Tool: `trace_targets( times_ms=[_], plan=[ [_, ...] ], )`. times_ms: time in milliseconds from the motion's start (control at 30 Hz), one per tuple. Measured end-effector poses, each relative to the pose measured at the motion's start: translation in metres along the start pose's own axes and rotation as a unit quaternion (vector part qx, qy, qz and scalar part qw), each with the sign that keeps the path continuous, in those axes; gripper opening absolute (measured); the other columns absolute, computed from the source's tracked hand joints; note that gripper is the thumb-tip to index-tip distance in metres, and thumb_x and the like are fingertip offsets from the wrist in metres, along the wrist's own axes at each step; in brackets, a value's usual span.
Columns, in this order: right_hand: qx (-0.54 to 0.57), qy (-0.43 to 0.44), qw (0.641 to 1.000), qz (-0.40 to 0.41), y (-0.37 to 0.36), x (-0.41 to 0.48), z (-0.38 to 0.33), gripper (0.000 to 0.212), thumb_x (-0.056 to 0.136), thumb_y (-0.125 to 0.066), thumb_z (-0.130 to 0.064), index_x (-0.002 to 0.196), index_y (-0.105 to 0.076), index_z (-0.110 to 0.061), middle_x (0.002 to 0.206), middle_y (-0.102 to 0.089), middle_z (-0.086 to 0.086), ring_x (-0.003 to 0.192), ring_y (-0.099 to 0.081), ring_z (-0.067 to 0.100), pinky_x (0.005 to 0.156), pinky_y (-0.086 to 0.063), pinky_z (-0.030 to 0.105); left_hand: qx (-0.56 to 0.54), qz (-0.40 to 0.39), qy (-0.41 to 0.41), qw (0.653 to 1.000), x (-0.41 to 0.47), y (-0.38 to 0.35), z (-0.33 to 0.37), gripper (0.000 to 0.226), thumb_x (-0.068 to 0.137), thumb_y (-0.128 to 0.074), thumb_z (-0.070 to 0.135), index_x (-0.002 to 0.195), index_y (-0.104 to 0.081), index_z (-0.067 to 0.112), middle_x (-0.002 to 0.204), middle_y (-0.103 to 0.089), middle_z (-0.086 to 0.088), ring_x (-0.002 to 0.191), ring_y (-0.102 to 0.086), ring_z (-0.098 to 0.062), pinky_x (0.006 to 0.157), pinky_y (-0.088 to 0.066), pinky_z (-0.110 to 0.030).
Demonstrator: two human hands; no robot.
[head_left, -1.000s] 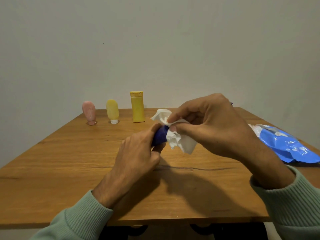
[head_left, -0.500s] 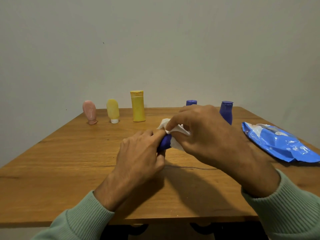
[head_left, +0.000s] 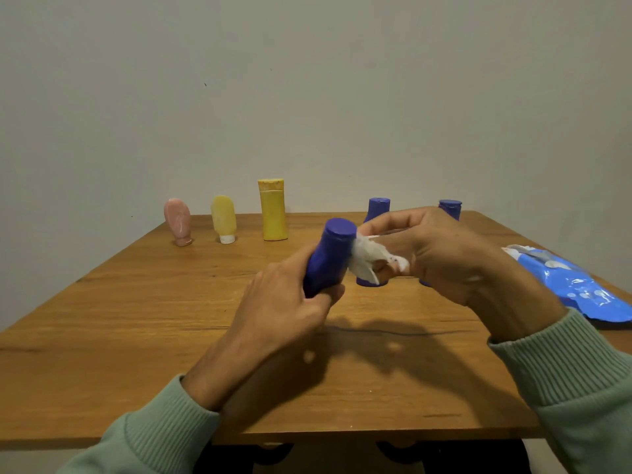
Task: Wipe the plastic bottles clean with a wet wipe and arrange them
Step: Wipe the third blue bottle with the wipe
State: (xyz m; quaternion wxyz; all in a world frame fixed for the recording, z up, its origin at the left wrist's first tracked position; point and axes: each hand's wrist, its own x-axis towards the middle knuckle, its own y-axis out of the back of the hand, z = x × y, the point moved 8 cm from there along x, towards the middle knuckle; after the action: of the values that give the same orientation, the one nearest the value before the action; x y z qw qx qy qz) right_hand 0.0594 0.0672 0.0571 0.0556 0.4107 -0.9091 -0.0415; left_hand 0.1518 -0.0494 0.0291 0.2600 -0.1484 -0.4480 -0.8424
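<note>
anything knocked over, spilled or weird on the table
Nothing stands out. The pink bottle, pale yellow bottle and yellow bottle stand in a row at the back left, two blue bottles stand to their right, and the wipe pack lies far right. The held blue bottle tilts only because the left hand grips it.

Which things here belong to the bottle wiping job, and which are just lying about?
In the job:
held blue bottle, gripped by left hand
wet wipe, in right hand
middle blue bottle
right blue bottle
pink bottle
pale yellow bottle
tall yellow bottle

Lying about:
blue wipes pack, untouched on table
</note>
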Motion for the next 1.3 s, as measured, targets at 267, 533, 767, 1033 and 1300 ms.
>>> trace_targets(
  times_ms=[267, 533, 767, 1033, 1300],
  plan=[
    [-0.109, 0.259, 0.952, 0.125, -0.006, -0.019, -0.037, 0.012, 0.078, -0.074, -0.014, 0.088, -0.072, -0.021, 0.083, -0.073, -0.006, 0.079, -0.069, 0.008, 0.064, -0.056, 0.020, -0.198, -0.102, 0.057, 0.973, -0.001, -0.014, 0.000, 0.024, 0.084, -0.070, 0.022, 0.100, -0.053, 0.030, 0.093, -0.067, 0.007, 0.086, -0.066, -0.006, 0.072, -0.053, -0.021],
    [-0.333, 0.415, 0.838, 0.121, -0.040, -0.033, -0.045, 0.019, 0.081, -0.071, -0.008, 0.099, -0.071, -0.013, 0.095, -0.065, -0.003, 0.084, -0.060, 0.005, 0.073, -0.050, 0.014, -0.235, -0.135, 0.024, 0.962, -0.003, -0.016, 0.008, 0.021, 0.079, -0.068, 0.030, 0.096, -0.058, 0.022, 0.090, -0.068, 0.001, 0.084, -0.066, -0.013, 0.073, -0.054, -0.024],
    [-0.368, 0.387, 0.828, 0.171, -0.036, -0.030, -0.042, 0.023, 0.085, -0.067, -0.019, 0.109, -0.068, -0.017, 0.097, -0.058, -0.004, 0.083, -0.055, 0.005, 0.069, -0.046, 0.011, -0.277, -0.136, 0.040, 0.950, -0.001, -0.017, 0.001, 0.034, 0.071, -0.068, 0.032, 0.103, -0.058, 0.022, 0.092, -0.069, 0.005, 0.087, -0.067, -0.010, 0.069, -0.053, -0.023],
    [-0.314, 0.282, 0.906, 0.039, -0.029, -0.012, -0.031, 0.020, 0.081, -0.071, -0.021, 0.100, -0.072, -0.026, 0.092, -0.069, -0.009, 0.084, -0.064, 0.006, 0.074, -0.057, 0.027, -0.363, -0.116, 0.076, 0.921, 0.004, -0.010, -0.013, 0.061, 0.057, -0.072, 0.046, 0.109, -0.058, 0.017, 0.091, -0.071, 0.006, 0.087, -0.070, -0.017, 0.074, -0.057, -0.033],
    [-0.260, 0.321, 0.901, 0.132, -0.015, -0.013, -0.036, 0.011, 0.086, -0.065, -0.021, 0.095, -0.065, -0.028, 0.091, -0.064, -0.013, 0.085, -0.062, 0.003, 0.072, -0.054, 0.020, -0.362, -0.192, 0.081, 0.909, -0.002, -0.021, -0.006, 0.053, 0.064, -0.074, 0.042, 0.109, -0.058, 0.020, 0.094, -0.070, 0.004, 0.088, -0.069, -0.017, 0.079, -0.057, -0.037]
  ],
)
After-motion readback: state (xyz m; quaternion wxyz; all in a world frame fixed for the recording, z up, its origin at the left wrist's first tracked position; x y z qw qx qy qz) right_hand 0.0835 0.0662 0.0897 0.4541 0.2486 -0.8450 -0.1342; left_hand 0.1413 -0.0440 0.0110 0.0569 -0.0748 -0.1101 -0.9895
